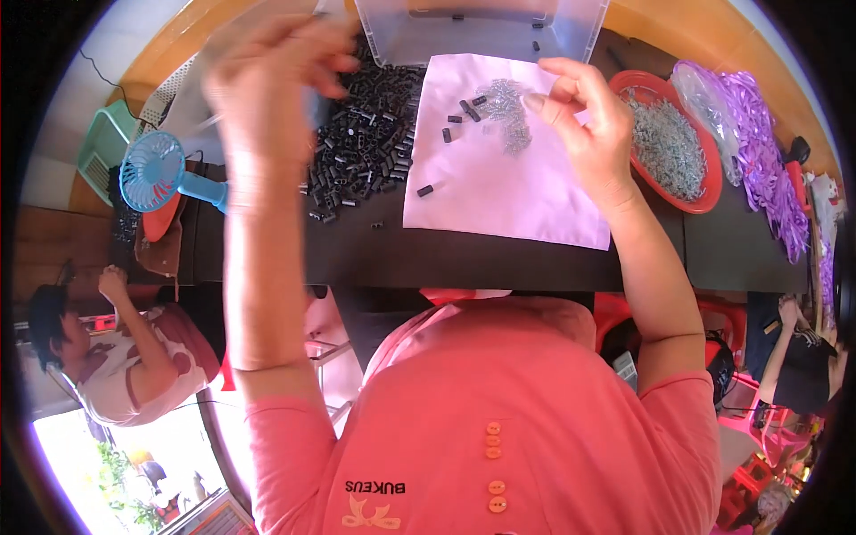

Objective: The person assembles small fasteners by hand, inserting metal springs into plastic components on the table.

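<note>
My left hand (283, 76) is raised over the left part of the table, beside a large heap of small black cylindrical pieces (361, 147). Motion smears its fingers, so whether they hold anything cannot be made out. Over the right half of a pink cloth (499, 201) is my right hand (584, 125), thumb and forefinger apart, with nothing visible between them. Near those fingertips lies a small pile of thin silvery pieces (506, 116) on the cloth. Several loose black pieces (468, 111) lie left of that pile, and a single one (425, 190) sits nearer the cloth's left edge.
A clear plastic bin (481, 40) stands behind the cloth. On the right are a red basket (711, 183) of silvery pieces and purple ribbons (758, 152). A blue fan (153, 169) and green basket (107, 147) are left. Other people sit at both sides.
</note>
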`<state>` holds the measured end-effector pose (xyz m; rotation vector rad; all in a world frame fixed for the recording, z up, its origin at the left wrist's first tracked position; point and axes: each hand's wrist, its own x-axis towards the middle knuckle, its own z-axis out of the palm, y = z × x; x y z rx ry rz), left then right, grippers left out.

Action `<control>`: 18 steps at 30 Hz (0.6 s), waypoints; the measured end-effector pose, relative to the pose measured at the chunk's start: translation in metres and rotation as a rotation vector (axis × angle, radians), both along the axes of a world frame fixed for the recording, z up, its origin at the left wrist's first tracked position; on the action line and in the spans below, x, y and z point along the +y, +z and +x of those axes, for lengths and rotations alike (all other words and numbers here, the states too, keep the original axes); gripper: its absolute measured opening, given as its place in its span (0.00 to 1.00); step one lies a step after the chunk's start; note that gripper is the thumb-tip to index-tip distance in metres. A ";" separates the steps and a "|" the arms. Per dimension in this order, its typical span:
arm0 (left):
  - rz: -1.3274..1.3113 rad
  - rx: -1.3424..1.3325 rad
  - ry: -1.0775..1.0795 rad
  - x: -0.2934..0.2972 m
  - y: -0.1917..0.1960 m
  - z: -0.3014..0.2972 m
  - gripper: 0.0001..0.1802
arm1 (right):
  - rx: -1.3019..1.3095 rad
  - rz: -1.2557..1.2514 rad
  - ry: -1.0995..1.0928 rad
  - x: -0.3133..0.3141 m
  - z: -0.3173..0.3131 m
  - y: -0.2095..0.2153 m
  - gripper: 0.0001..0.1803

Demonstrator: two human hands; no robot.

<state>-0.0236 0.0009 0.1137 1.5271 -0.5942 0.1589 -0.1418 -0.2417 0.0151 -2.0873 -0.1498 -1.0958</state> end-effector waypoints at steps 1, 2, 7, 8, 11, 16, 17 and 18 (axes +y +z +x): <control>0.085 -0.068 0.131 0.016 0.007 0.023 0.08 | -0.015 0.021 -0.011 -0.003 -0.001 0.005 0.16; 0.221 -0.072 0.261 0.028 0.016 0.044 0.09 | -0.023 0.031 -0.013 -0.004 -0.001 0.007 0.16; 0.718 -0.713 0.435 0.035 -0.023 0.074 0.13 | 0.017 0.042 0.007 -0.005 0.003 0.003 0.09; 0.634 -0.660 0.316 0.019 -0.037 0.063 0.11 | 0.015 0.046 0.009 -0.003 0.004 0.002 0.09; 0.608 -0.541 -0.089 -0.033 -0.078 0.027 0.07 | 0.058 0.007 0.014 -0.005 0.007 -0.007 0.06; 0.815 -0.802 -0.137 -0.073 -0.118 0.011 0.06 | 0.143 -0.230 0.018 -0.005 0.009 -0.013 0.05; 0.878 -0.801 -0.124 -0.077 -0.125 0.015 0.06 | 0.124 -0.375 -0.001 -0.004 0.010 -0.012 0.05; 0.941 -0.799 -0.110 -0.078 -0.131 0.019 0.05 | 0.123 -0.395 -0.006 -0.002 0.011 -0.013 0.05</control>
